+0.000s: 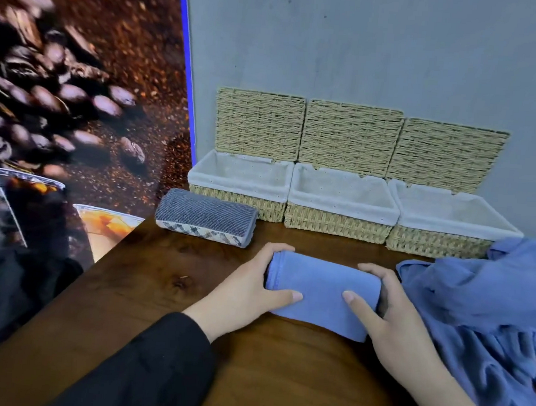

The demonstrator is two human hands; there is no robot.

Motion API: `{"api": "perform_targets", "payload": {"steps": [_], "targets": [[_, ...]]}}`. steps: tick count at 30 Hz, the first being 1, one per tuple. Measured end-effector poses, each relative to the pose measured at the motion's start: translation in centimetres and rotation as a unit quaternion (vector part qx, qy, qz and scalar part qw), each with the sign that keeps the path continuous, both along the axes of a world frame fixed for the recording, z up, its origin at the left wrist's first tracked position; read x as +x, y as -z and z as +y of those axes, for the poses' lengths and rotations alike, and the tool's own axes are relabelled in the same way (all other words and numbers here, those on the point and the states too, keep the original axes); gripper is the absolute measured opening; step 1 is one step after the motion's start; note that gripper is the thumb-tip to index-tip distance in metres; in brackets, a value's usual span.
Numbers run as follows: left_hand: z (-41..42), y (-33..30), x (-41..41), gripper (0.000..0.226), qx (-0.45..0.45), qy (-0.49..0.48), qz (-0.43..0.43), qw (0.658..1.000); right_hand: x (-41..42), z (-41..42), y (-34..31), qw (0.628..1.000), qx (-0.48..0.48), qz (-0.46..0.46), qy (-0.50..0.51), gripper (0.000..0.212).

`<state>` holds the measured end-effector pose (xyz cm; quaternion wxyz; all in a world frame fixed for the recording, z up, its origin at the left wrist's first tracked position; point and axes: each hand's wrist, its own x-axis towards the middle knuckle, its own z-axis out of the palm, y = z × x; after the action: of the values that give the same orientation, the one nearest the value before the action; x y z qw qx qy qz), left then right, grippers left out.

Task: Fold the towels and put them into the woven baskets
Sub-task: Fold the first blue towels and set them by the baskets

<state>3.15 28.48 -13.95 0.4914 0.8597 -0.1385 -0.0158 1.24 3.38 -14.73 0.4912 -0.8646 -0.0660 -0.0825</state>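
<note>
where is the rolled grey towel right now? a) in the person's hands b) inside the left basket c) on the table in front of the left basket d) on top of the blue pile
c: the grey towel lies on the table just in front of the left basket, whose white lining shows nothing inside, while both hands hold the folded blue towel.
</note>
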Motion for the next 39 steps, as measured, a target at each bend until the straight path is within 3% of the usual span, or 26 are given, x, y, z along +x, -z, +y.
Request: {"api": "perform_targets", "payload": {"steps": [7, 13, 17, 20, 24, 26, 30, 32, 34, 39], "targets": [[4.8, -0.3, 0.4, 0.059, -0.131, -0.109, -0.010, 0.985, 1.1, 6.1, -0.3, 0.959, 0.269, 0.085, -0.027, 0.059], [11.1, -0.5, 0.0, 0.034, -0.158, -0.225, -0.030, 0.961, 1.9, 12.5, 0.2, 0.956, 0.268, 0.095, -0.066, 0.057], [15.0, -0.5, -0.1, 0.025, -0.097, -0.284, -0.053, 0.953, 2.2, 17.1, 0.5, 0.970, 0.221, 0.051, -0.089, 0.036], [17.2, -0.3, 0.2, 0.025, -0.043, -0.318, -0.063, 0.945, 3.0, 19.6, 0.5, 0.975, 0.198, 0.046, -0.088, 0.034], [18.6, 0.9, 1.5, 0.040, 0.093, -0.360, -0.041, 0.927, 4.0, 20.7, 1.2, 0.998, -0.022, -0.045, -0.044, 0.050], [18.8, 1.0, 1.7, 0.037, 0.125, -0.378, -0.102, 0.912, 3.7, 20.8, 0.7, 0.991, -0.062, -0.113, -0.038, 0.047], [17.9, 0.5, 1.2, 0.020, 0.125, -0.263, -0.273, 0.917, 3.2, 20.9, -0.1, 0.970, -0.121, -0.186, -0.098, 0.043], [17.2, 0.7, 1.1, 0.023, 0.152, -0.184, -0.247, 0.939, 3.0, 21.2, 0.2, 0.959, -0.172, -0.167, -0.152, 0.046], [17.2, 1.5, 1.7, 0.021, 0.173, -0.165, -0.205, 0.949, 3.0, 21.3, 0.7, 0.946, -0.230, -0.132, -0.185, 0.052], [17.1, 2.3, 2.1, 0.036, 0.249, -0.177, -0.195, 0.932, 3.1, 21.2, 1.3, 0.926, -0.310, -0.086, -0.199, 0.064]]}}
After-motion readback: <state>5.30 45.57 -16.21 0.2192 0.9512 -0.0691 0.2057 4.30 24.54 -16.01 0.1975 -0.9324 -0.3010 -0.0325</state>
